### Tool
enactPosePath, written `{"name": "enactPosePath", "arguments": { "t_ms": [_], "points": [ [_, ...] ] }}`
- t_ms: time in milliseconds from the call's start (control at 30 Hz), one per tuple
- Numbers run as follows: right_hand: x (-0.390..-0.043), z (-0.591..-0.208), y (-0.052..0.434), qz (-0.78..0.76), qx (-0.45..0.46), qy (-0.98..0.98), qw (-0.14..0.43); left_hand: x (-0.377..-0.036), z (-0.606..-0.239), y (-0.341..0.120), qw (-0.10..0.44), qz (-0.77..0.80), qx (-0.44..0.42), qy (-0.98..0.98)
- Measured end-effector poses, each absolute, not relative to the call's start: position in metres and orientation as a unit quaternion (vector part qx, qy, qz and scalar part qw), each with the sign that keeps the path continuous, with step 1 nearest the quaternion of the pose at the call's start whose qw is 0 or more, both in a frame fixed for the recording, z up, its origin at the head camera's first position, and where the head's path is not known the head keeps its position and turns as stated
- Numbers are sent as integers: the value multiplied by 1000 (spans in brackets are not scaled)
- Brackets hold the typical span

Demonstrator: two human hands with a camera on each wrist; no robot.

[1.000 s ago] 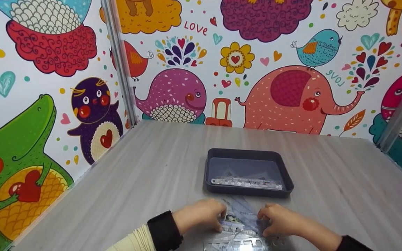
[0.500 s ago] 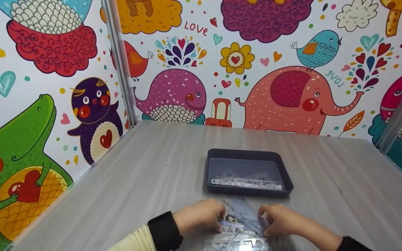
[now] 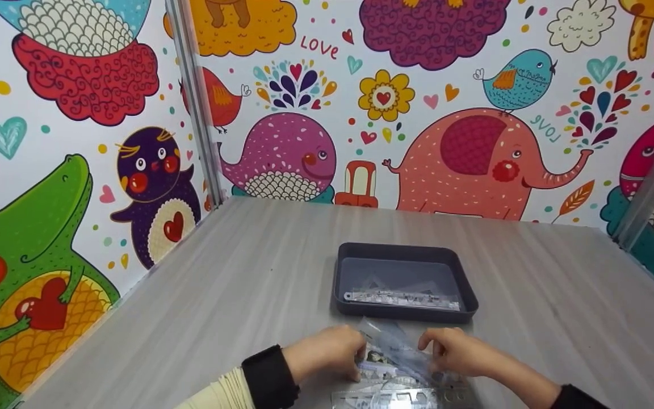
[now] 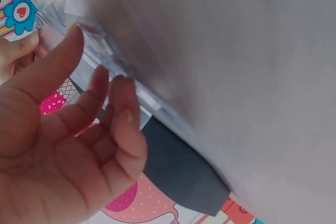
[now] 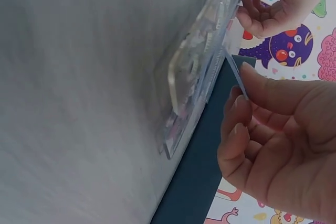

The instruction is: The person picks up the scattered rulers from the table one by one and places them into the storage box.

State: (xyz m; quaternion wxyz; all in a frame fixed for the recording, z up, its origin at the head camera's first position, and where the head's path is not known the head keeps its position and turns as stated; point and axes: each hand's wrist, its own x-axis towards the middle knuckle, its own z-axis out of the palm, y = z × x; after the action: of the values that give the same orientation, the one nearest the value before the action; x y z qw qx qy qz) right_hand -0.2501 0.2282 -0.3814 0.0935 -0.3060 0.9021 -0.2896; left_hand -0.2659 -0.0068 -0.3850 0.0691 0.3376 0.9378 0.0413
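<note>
At the bottom centre of the head view, both hands are pinching a clear plastic sleeve (image 3: 396, 347) by its side edges: the left hand (image 3: 327, 351) and the right hand (image 3: 456, 352). It is lying on the tabletop (image 3: 236, 295), just in front of a dark tray (image 3: 403, 251) holding a ruler (image 3: 401, 298). It is looking light, floppy and slippery, so gripping the edges is suiting it best.

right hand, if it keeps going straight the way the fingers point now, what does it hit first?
Probably the left hand. The right hand points leftward across the clear plastic packet that both hands pinch, so past the packet the other hand's fingers come next. The dark tray lies farther off, out of that line. Depth is uncertain.
</note>
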Motion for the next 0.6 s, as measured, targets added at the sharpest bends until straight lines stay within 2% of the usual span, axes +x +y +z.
{"name": "enactPosePath", "arguments": {
  "t_ms": [400, 600],
  "points": [
    [-261, -362, 231, -328, -299, 890, 101, -261, -383, -6, 71, 27, 328, 942],
    [-278, -353, 239, -317, -279, 906, 3, -260, -382, -4, 69, 17, 322, 944]
  ]
}}
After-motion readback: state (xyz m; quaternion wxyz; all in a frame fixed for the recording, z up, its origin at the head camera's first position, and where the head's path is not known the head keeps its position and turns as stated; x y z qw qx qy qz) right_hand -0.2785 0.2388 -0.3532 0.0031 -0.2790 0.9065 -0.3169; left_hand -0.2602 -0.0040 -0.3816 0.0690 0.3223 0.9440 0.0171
